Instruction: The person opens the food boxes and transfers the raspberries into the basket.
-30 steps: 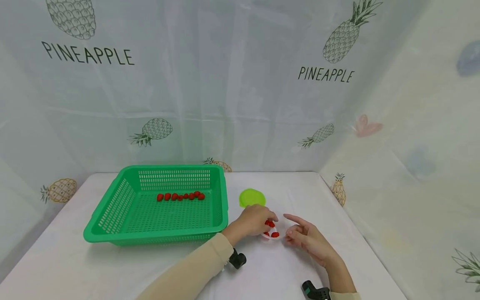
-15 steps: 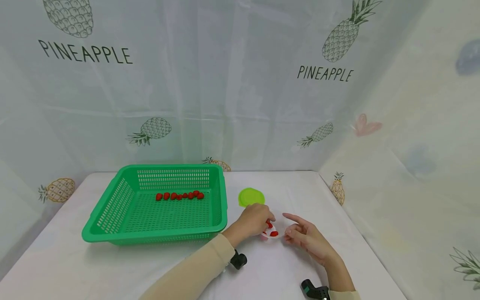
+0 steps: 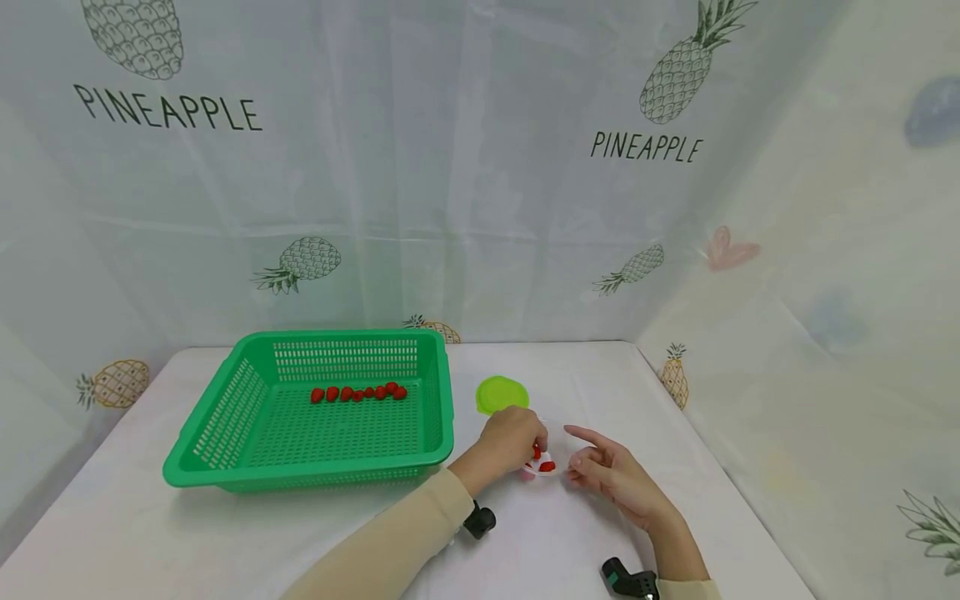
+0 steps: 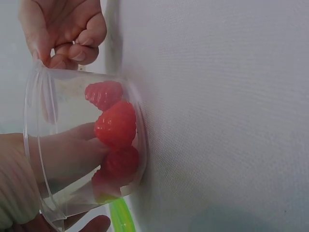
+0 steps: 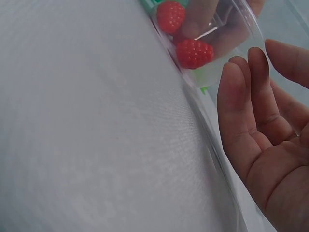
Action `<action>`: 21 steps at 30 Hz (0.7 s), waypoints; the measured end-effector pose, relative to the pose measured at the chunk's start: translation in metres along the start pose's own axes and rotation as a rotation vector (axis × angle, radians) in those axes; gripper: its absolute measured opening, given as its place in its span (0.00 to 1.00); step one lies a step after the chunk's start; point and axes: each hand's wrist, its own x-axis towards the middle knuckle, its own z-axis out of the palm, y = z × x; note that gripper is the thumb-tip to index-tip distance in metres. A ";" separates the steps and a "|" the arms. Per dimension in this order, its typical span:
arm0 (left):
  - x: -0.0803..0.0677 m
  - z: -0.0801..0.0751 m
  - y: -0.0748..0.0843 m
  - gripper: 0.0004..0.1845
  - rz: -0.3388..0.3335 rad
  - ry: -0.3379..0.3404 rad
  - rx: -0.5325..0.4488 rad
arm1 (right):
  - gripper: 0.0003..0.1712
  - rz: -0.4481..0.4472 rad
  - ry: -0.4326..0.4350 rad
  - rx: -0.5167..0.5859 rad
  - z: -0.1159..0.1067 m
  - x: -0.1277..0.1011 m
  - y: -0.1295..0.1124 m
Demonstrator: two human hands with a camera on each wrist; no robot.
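A clear plastic cup (image 4: 67, 188) holds several red raspberries (image 4: 116, 124). My left hand (image 3: 510, 437) reaches over its rim from the left, with fingers inside pinching a raspberry (image 3: 536, 452) among the others. Part of that grip is hidden behind the berries and the cup wall. To the right of the cup is my right hand (image 3: 618, 482), its index finger stretched out and the others loosely bent. In the left wrist view, one of its fingertips meets the cup's rim. A second raspberry (image 5: 194, 53) lies in the cup near the right hand's fingers.
A large green plastic basket (image 3: 300, 473) stands on the left of the white table (image 3: 592, 375), with several red berries (image 3: 358, 394) in a row inside. Behind the cup lies a lime-green lid (image 3: 501, 393). A printed pineapple curtain (image 3: 480, 167) hangs behind the table.
My left hand's fingers have dipped into the cup and drawn together on a berry. The right hand has stayed almost where it was. The head view has shifted slightly.
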 end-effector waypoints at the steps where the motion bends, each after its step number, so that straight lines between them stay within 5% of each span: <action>1: 0.000 0.000 0.000 0.08 0.002 0.000 0.014 | 0.41 0.001 0.000 0.002 0.000 0.000 0.000; 8: 0.000 0.001 -0.001 0.10 0.005 -0.012 0.075 | 0.41 -0.019 -0.021 0.004 0.000 -0.001 -0.002; 21: 0.002 0.007 -0.008 0.06 0.015 0.009 -0.046 | 0.40 0.006 -0.008 -0.001 -0.002 0.001 0.000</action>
